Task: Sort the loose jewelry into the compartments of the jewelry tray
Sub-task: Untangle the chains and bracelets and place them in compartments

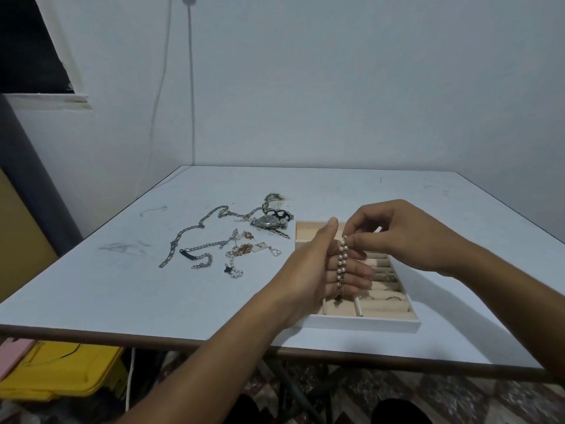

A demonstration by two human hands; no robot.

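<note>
Your left hand (318, 264) is held flat above the jewelry tray (367, 325), fingers straight, its grip wide and holding nothing. Against those fingers hangs one pearl bracelet (341, 264): pale round beads on gold links, with a dark piece at the lower end. Your right hand (397, 237) pinches its top end between thumb and fingertips. One watch (267, 222), one long silver chain (195, 232) and several smaller pieces lie on the table (91, 286), left of the tray.
</note>
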